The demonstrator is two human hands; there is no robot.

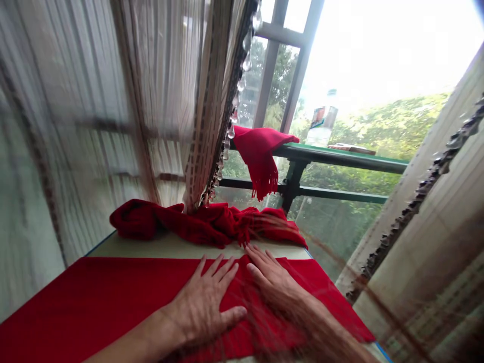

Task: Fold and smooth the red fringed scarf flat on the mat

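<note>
A left hand (206, 307), fingers spread, and a right hand (274, 280), fingers extended and closer together, lie palm-down on a red cloth (113, 297) stretched flat over the near part of a table (151, 250). Crumpled red fabric (212, 224) lines the table's far end. Beyond, a fringed red scarf (260, 151) drapes a rail (351, 159), a bottle (323, 123) to its right; a curtain (162, 75) hangs at left.

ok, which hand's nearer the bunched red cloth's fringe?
Right. The right hand is at the fringe, contact unclear; the left hand is palm-down on the flat red cloth, farther back and left.
</note>
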